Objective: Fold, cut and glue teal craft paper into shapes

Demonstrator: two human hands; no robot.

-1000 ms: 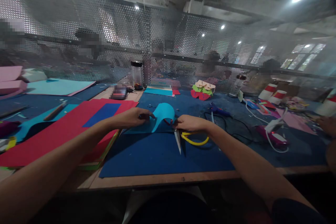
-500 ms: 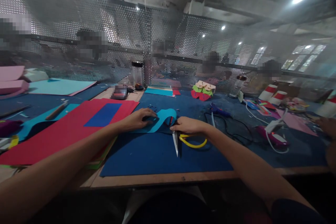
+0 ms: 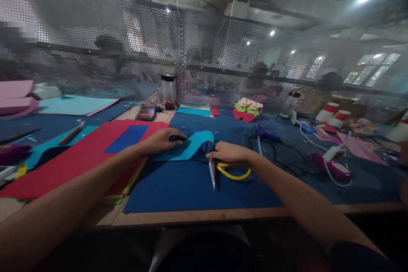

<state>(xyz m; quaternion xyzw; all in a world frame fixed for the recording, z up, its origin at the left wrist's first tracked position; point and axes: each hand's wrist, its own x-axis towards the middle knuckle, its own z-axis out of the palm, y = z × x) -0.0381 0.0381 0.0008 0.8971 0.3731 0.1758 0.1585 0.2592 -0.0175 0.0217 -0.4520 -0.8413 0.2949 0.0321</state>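
- A worker's left hand (image 3: 165, 140) rests at the near-left part of a cyan craft sheet (image 3: 191, 145) on the table (image 3: 178, 219), its fingers bent; whether they pinch the sheet or only press it cannot be told.
- The right hand (image 3: 228, 152) has its fingers clasped around a pair of yellow-handled scissors (image 3: 236, 177), one pointed blade angled toward the table's front edge and a handle loop showing below the palm.
- Between the two hands, the cyan craft sheet lies over a dark blue mat (image 3: 204, 191), its right end curled up into a loop beside the right fingertips. A small dark-red detail shows inside the curl, too small to identify.
- Left of the mat, a stack of red sheets (image 3: 83, 157) lies under the left forearm, a dark blue rectangle (image 3: 126, 139) flat on top. Farther left, a wooden-handled tool (image 3: 72, 132) lies on another cyan sheet (image 3: 52, 146).
- Beyond the hands stand a black-lidded jar (image 3: 168, 93) and, to its right, layered cream, green and red cutouts (image 3: 247, 109).
- At right, a blue glue gun (image 3: 269, 134) lies near a dark cord, with a magenta device (image 3: 336, 169) and white cable farther along, near a pink sheet (image 3: 361, 151).
- A perforated metal screen (image 3: 210, 61) spans the background, blurred figures behind it.
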